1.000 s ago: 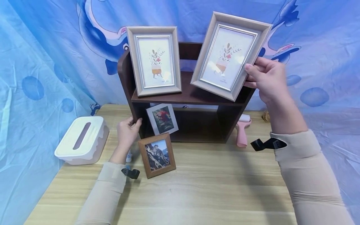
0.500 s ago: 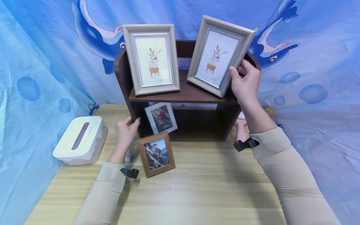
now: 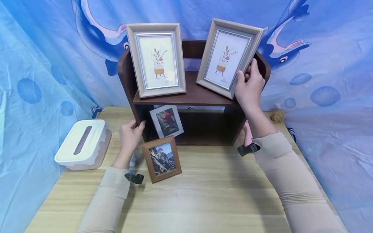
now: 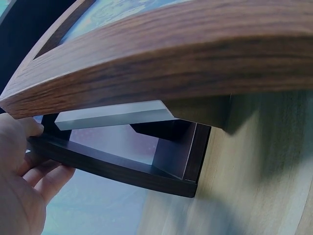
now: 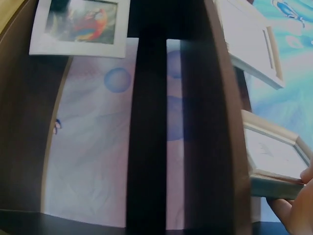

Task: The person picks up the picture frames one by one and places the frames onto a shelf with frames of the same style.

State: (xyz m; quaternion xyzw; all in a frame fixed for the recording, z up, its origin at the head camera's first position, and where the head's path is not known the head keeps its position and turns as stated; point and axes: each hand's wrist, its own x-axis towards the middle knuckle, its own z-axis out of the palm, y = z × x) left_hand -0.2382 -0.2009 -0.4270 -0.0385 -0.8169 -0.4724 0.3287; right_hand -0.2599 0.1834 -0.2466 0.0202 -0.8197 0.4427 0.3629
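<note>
My right hand [image 3: 251,86] grips the right edge of a beige picture frame [image 3: 201,76] with a potted-plant print, thumb in front and fingers behind. That frame leans over the right part of the top shelf of a dark brown shelf unit [image 3: 189,100]. A matching beige frame [image 3: 182,77] stands on the left of the same shelf. With thumb and fingers, my left hand [image 3: 130,135] pinches the unit's left side panel, also seen in the left wrist view beside the dark panel edge [image 4: 122,170]. A white frame [image 3: 181,127] with a parrot picture stands in the lower compartment.
A brown wooden frame [image 3: 162,178] with a big-cat picture stands before the unit. At left sits a white tissue box [image 3: 68,145]. A pink-handled tool [image 3: 247,134] is partly hidden behind my right wrist; a twine ball [image 3: 277,116] lies further right.
My right hand has moved left and slightly lower with the beige frame, bringing it over the top shelf's right part. My left hand keeps its place on the side panel.
</note>
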